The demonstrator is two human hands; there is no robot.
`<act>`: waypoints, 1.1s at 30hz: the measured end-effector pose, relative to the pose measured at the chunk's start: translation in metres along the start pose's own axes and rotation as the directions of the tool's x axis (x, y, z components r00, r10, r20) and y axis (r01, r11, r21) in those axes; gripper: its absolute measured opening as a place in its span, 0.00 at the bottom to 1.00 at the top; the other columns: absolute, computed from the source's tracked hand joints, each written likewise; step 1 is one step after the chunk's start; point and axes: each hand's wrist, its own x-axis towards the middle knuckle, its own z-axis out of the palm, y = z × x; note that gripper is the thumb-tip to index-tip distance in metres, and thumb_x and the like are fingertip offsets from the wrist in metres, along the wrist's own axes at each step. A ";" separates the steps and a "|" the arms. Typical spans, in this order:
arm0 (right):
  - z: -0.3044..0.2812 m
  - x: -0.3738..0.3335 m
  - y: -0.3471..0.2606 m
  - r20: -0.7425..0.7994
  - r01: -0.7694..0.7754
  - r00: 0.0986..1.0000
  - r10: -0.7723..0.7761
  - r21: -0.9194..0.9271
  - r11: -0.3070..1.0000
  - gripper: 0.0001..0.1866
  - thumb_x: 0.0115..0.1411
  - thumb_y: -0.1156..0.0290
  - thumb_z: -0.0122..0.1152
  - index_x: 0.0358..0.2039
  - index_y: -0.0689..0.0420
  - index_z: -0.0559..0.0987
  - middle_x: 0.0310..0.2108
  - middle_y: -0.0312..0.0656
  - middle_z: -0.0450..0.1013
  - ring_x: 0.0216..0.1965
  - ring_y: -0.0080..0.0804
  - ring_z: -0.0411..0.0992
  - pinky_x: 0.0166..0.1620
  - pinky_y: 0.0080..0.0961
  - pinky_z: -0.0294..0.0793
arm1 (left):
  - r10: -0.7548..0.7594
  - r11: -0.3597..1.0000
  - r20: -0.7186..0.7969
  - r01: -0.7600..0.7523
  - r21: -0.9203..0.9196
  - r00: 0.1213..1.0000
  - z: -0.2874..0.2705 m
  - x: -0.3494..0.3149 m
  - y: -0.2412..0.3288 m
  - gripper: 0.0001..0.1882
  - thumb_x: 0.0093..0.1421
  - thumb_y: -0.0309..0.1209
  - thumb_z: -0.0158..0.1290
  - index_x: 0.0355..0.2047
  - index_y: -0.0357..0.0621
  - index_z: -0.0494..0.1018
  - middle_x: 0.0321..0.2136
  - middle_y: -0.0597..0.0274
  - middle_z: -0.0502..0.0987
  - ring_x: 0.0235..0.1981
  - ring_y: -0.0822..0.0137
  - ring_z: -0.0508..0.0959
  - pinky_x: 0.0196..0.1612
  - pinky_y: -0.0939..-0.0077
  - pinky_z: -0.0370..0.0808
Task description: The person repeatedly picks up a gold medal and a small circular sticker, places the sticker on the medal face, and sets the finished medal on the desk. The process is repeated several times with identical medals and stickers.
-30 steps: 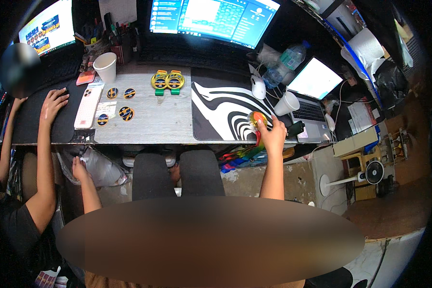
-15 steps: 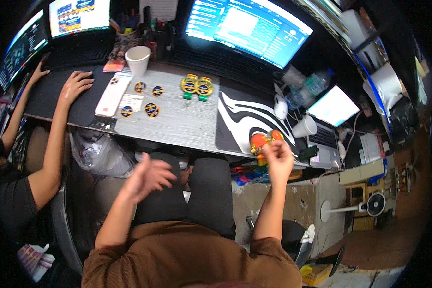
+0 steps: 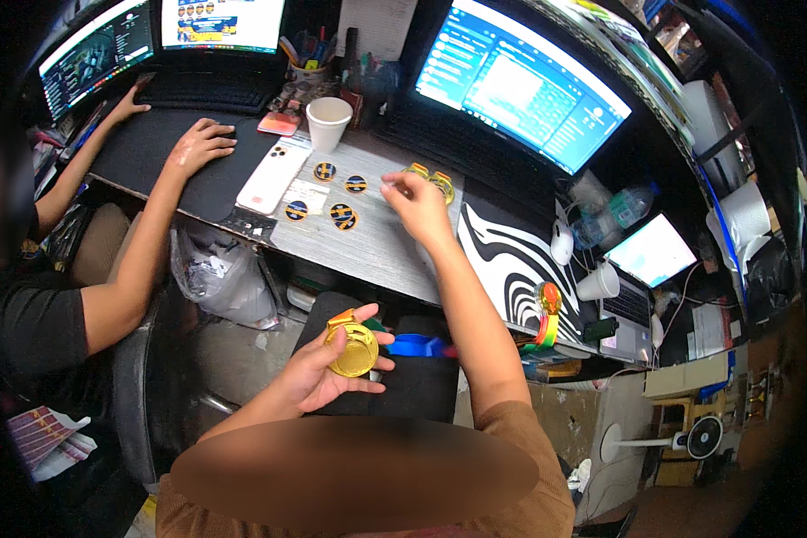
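Left hand (image 3: 327, 372), palm up below the desk edge, fingers curled around a gold medal (image 3: 351, 350). Right hand (image 3: 414, 202) reaches over the grey desk (image 3: 368, 247), fingertips pinching at gold medals (image 3: 430, 177) beside four round dark-blue-and-yellow stickers (image 3: 342, 215); whether it grips one cannot be told.

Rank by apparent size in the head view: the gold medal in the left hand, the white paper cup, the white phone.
1. white phone.
2. gold medal and white paper cup look alike; the medal, in the left hand, is nearer the camera, so I won't rank them.
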 end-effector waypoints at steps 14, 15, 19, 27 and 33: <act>0.076 0.038 0.031 -0.229 0.057 0.960 -0.162 -0.407 0.912 0.14 0.47 0.66 0.69 0.35 0.57 0.82 0.31 0.45 0.76 0.34 0.42 0.75 0.37 0.35 0.73 | 0.207 0.976 0.091 -0.212 0.055 0.974 0.012 0.004 0.023 0.18 0.59 0.29 0.54 0.48 0.45 0.64 0.42 0.54 0.69 0.49 0.57 0.72 0.52 0.54 0.73; 0.075 0.036 0.032 -0.232 0.068 0.963 -0.139 -0.292 0.954 0.14 0.47 0.67 0.69 0.35 0.58 0.82 0.29 0.44 0.76 0.32 0.39 0.75 0.36 0.33 0.73 | 0.245 0.952 0.026 -0.245 0.181 0.969 0.010 0.007 0.028 0.17 0.59 0.30 0.54 0.46 0.44 0.64 0.41 0.55 0.69 0.47 0.58 0.73 0.51 0.55 0.74; 0.056 0.017 0.016 -0.097 0.050 0.995 -0.034 0.165 0.985 0.11 0.52 0.71 0.66 0.37 0.59 0.82 0.24 0.36 0.77 0.23 0.22 0.71 0.28 0.22 0.70 | 0.632 0.664 -0.107 -0.465 0.586 0.767 0.002 0.027 0.052 0.16 0.56 0.22 0.54 0.45 0.43 0.66 0.41 0.58 0.72 0.45 0.64 0.75 0.49 0.68 0.73; -0.016 -0.084 -0.050 0.313 -0.060 0.947 -0.074 0.396 0.916 0.15 0.63 0.73 0.54 0.50 0.55 0.78 0.34 0.34 0.74 0.24 0.13 0.66 0.25 0.12 0.68 | 0.662 0.675 -0.143 -0.503 0.539 0.735 0.005 0.059 0.075 0.17 0.55 0.19 0.58 0.44 0.41 0.67 0.41 0.60 0.74 0.40 0.68 0.77 0.45 0.74 0.76; -0.032 -0.124 -0.071 0.124 -0.045 0.992 -0.025 0.530 0.847 0.17 0.61 0.77 0.57 0.51 0.57 0.72 0.32 0.35 0.71 0.29 0.15 0.68 0.29 0.12 0.72 | 0.497 0.821 -0.053 -0.449 0.352 0.866 0.021 0.062 0.062 0.19 0.51 0.16 0.59 0.42 0.43 0.68 0.39 0.59 0.75 0.40 0.69 0.77 0.41 0.75 0.78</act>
